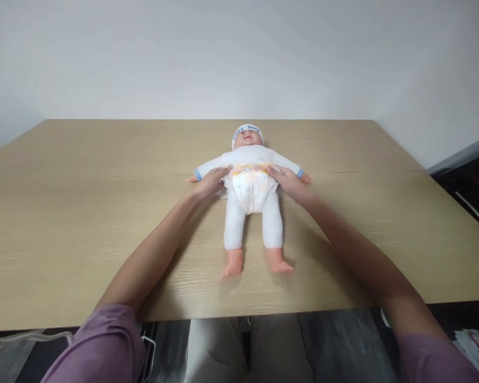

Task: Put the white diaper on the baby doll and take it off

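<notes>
The doll (pixel 249 155) lies face-up on the table (pixel 104 213), diaper (pixel 252 190) at its hips; left hand (pixel 213 182) and right hand (pixel 291 184) flank it, fingers (pixel 225 171) at the diaper's edges, gripping or loose, can't tell!

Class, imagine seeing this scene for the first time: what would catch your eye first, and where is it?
First, the smiling baby doll in white, lying face up with arms spread near the middle of the wood-grain table, wearing a white cap with blue lettering. Next, the diaper around its hips, with the left hand and right hand at either side of its waist.
</notes>
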The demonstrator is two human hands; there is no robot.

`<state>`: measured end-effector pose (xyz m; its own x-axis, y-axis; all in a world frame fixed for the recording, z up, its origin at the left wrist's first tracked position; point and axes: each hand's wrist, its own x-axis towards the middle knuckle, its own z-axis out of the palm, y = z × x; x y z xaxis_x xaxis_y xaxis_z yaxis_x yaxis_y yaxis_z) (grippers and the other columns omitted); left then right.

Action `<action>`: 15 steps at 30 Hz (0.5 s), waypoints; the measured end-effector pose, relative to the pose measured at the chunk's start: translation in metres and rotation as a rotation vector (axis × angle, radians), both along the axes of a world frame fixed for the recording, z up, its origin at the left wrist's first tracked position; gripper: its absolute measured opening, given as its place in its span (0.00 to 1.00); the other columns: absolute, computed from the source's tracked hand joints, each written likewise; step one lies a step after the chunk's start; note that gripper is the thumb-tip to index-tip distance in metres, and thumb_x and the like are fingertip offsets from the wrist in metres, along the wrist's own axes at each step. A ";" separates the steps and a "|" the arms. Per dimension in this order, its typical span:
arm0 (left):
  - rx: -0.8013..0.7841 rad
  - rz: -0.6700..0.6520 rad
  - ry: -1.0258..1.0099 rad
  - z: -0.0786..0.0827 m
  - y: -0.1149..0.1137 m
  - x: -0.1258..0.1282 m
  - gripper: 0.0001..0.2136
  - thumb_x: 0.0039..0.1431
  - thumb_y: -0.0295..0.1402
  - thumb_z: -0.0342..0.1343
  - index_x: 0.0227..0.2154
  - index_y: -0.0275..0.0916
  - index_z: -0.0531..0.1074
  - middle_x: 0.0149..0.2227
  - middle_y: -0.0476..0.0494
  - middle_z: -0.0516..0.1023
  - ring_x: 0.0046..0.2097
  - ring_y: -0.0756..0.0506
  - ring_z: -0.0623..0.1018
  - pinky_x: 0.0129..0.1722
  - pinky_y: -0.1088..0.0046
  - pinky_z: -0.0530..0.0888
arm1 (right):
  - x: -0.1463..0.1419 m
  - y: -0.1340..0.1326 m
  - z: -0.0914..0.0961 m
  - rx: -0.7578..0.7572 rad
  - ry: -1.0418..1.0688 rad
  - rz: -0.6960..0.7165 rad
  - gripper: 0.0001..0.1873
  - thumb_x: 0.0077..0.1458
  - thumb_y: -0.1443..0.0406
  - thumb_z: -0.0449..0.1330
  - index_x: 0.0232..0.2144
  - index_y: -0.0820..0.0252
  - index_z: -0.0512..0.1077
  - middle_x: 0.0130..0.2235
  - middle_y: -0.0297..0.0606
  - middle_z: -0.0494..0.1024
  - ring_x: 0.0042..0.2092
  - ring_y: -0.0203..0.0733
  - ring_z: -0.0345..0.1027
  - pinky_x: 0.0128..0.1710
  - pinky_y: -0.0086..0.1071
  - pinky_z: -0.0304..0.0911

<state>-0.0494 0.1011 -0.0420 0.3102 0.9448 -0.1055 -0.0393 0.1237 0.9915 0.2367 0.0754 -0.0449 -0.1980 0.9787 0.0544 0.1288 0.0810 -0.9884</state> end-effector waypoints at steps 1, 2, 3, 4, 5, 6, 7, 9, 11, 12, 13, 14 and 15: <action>-0.006 -0.056 -0.015 0.001 -0.008 -0.003 0.24 0.59 0.57 0.70 0.38 0.38 0.80 0.38 0.40 0.83 0.43 0.40 0.82 0.45 0.65 0.78 | 0.001 -0.010 0.002 0.004 -0.009 -0.001 0.35 0.59 0.33 0.66 0.46 0.57 0.80 0.47 0.42 0.86 0.51 0.53 0.79 0.56 0.46 0.76; -0.009 -0.114 -0.035 0.003 -0.016 -0.006 0.25 0.60 0.57 0.70 0.39 0.37 0.80 0.39 0.39 0.84 0.44 0.39 0.83 0.46 0.64 0.78 | 0.002 -0.018 0.003 0.015 -0.022 -0.009 0.35 0.60 0.34 0.66 0.46 0.57 0.80 0.47 0.42 0.86 0.51 0.53 0.79 0.55 0.45 0.76; -0.007 -0.152 -0.052 0.005 -0.022 -0.008 0.25 0.59 0.57 0.70 0.40 0.37 0.80 0.40 0.38 0.84 0.45 0.38 0.83 0.47 0.63 0.78 | 0.004 -0.025 0.004 0.032 -0.043 -0.028 0.34 0.60 0.34 0.66 0.45 0.57 0.80 0.46 0.42 0.86 0.50 0.52 0.78 0.54 0.44 0.76; -0.001 -0.156 -0.052 0.007 -0.027 -0.011 0.25 0.58 0.56 0.70 0.42 0.37 0.81 0.41 0.38 0.84 0.45 0.38 0.83 0.47 0.63 0.78 | 0.006 -0.031 0.004 0.054 -0.072 -0.059 0.33 0.59 0.34 0.66 0.44 0.56 0.80 0.44 0.41 0.85 0.48 0.51 0.78 0.51 0.43 0.76; 0.006 -0.124 -0.037 0.011 -0.032 -0.013 0.24 0.57 0.54 0.71 0.44 0.38 0.81 0.42 0.38 0.84 0.45 0.39 0.83 0.47 0.63 0.78 | 0.009 -0.036 0.003 0.080 -0.103 -0.101 0.31 0.59 0.35 0.66 0.42 0.55 0.78 0.42 0.40 0.85 0.46 0.50 0.78 0.49 0.42 0.76; 0.021 -0.060 -0.015 0.014 -0.036 -0.015 0.24 0.57 0.52 0.71 0.46 0.39 0.80 0.43 0.39 0.84 0.45 0.40 0.82 0.46 0.64 0.78 | 0.014 -0.041 0.000 0.109 -0.134 -0.154 0.30 0.58 0.35 0.66 0.40 0.53 0.77 0.40 0.39 0.84 0.43 0.49 0.77 0.46 0.42 0.76; 0.050 0.027 0.015 0.018 -0.039 -0.016 0.22 0.57 0.50 0.70 0.48 0.40 0.79 0.45 0.40 0.84 0.45 0.41 0.82 0.46 0.64 0.78 | 0.019 -0.046 -0.003 0.143 -0.170 -0.212 0.29 0.58 0.35 0.65 0.39 0.53 0.76 0.38 0.38 0.83 0.40 0.49 0.77 0.44 0.42 0.76; 0.168 0.198 0.095 0.028 -0.046 -0.015 0.18 0.62 0.49 0.66 0.49 0.43 0.78 0.51 0.41 0.84 0.48 0.42 0.81 0.48 0.64 0.77 | 0.032 -0.056 -0.012 0.231 -0.276 -0.318 0.25 0.59 0.38 0.64 0.38 0.52 0.74 0.37 0.38 0.82 0.38 0.48 0.76 0.45 0.44 0.76; 0.360 0.280 0.201 0.040 -0.054 -0.008 0.16 0.69 0.49 0.59 0.48 0.44 0.77 0.56 0.41 0.82 0.53 0.42 0.79 0.55 0.62 0.76 | 0.046 -0.067 -0.022 0.347 -0.444 -0.399 0.21 0.62 0.43 0.63 0.39 0.53 0.74 0.38 0.40 0.82 0.40 0.50 0.76 0.49 0.48 0.74; 0.468 0.270 0.263 0.046 -0.058 -0.002 0.16 0.72 0.50 0.57 0.49 0.44 0.77 0.58 0.41 0.81 0.56 0.41 0.78 0.58 0.61 0.74 | 0.053 -0.072 -0.027 0.401 -0.534 -0.430 0.20 0.62 0.44 0.63 0.39 0.53 0.74 0.38 0.42 0.82 0.41 0.51 0.76 0.51 0.49 0.73; 0.573 0.238 0.328 0.052 -0.062 0.006 0.16 0.73 0.49 0.55 0.50 0.43 0.77 0.58 0.42 0.81 0.58 0.41 0.77 0.61 0.60 0.72 | 0.058 -0.075 -0.031 0.440 -0.610 -0.457 0.19 0.63 0.45 0.63 0.39 0.53 0.73 0.39 0.43 0.81 0.43 0.52 0.76 0.52 0.50 0.73; 0.672 0.188 0.393 0.057 -0.066 0.016 0.16 0.74 0.49 0.55 0.50 0.43 0.77 0.57 0.42 0.81 0.59 0.40 0.76 0.64 0.59 0.70 | 0.063 -0.078 -0.034 0.460 -0.669 -0.479 0.19 0.63 0.46 0.63 0.39 0.53 0.73 0.40 0.44 0.81 0.44 0.54 0.75 0.53 0.50 0.72; 0.761 0.132 0.460 0.062 -0.069 0.027 0.15 0.74 0.48 0.55 0.50 0.43 0.77 0.57 0.42 0.82 0.59 0.39 0.76 0.65 0.57 0.68 | 0.067 -0.079 -0.037 0.459 -0.712 -0.498 0.19 0.62 0.46 0.63 0.39 0.54 0.72 0.40 0.46 0.81 0.44 0.55 0.75 0.52 0.50 0.72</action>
